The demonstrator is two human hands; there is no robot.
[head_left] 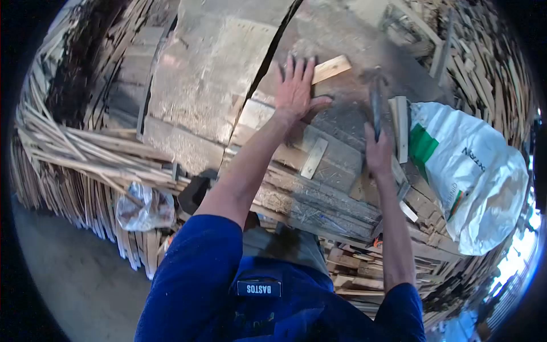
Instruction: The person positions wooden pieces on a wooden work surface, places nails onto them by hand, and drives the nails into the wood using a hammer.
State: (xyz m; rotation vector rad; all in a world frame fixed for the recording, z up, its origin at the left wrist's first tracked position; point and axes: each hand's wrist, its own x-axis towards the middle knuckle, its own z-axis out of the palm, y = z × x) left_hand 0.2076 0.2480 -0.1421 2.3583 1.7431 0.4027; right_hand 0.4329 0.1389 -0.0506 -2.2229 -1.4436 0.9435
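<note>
My left hand (294, 94) lies flat with its fingers spread on the worn wooden worktop (222, 62). A short pale wood piece (333, 69) touches the side of its index finger, and its near end is partly hidden there. To the right, my right hand (378, 149) is wrapped round the handle of a hammer (375, 105). The hammer points away from me, its head slightly blurred, just right of the wood piece. Between my forearms, a small wood block (314, 158) rests on the planks.
A white and green sack (467, 165) bulges at the right, beside upright wood strips (401, 128). Long thin slats (97, 151) stick out at the left above a clear plastic bag (145, 208). Stacked strips (490, 74) surround the bench, and a dark gap splits the worktop.
</note>
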